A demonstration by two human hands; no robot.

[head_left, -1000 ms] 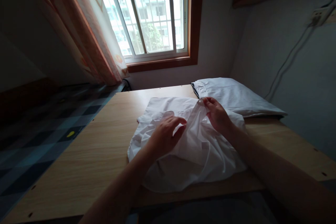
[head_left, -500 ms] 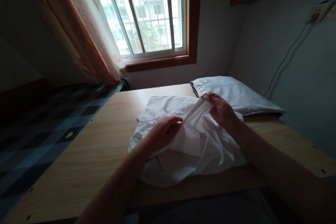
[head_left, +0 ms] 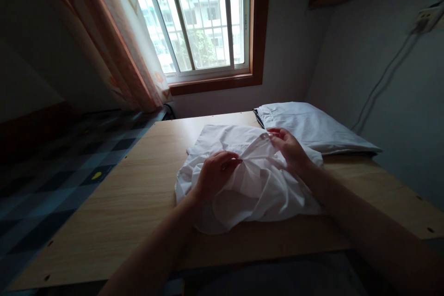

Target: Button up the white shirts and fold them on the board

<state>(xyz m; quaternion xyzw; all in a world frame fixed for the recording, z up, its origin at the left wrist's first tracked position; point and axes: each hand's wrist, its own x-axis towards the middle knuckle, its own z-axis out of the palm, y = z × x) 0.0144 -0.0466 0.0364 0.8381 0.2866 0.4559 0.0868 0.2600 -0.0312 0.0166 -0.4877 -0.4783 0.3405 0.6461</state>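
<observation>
A thin white shirt (head_left: 248, 189) lies crumpled on the wooden tabletop (head_left: 138, 199), its lower folds spread toward me. My left hand (head_left: 218, 171) pinches a gathered bit of the cloth between thumb and fingers near the middle. Farther back and to the right, my right hand (head_left: 286, 145) grips an edge of the same shirt with its fingertips. Between the two hands a strip of fabric is drawn up, slightly raised. Folds and fingers hide part of the cloth under my left hand.
Folded white clothing (head_left: 312, 125) with a dark layer beneath lies at the table's back right. A checked cloth surface (head_left: 76, 180) borders the left side. Behind are a window (head_left: 208, 23) and a curtain (head_left: 128, 55); a cable (head_left: 381, 78) hangs down the right wall.
My right hand has come down slightly and in toward the left one, lowering the raised cloth. My left hand has closed on the fabric. The view has shifted a little.
</observation>
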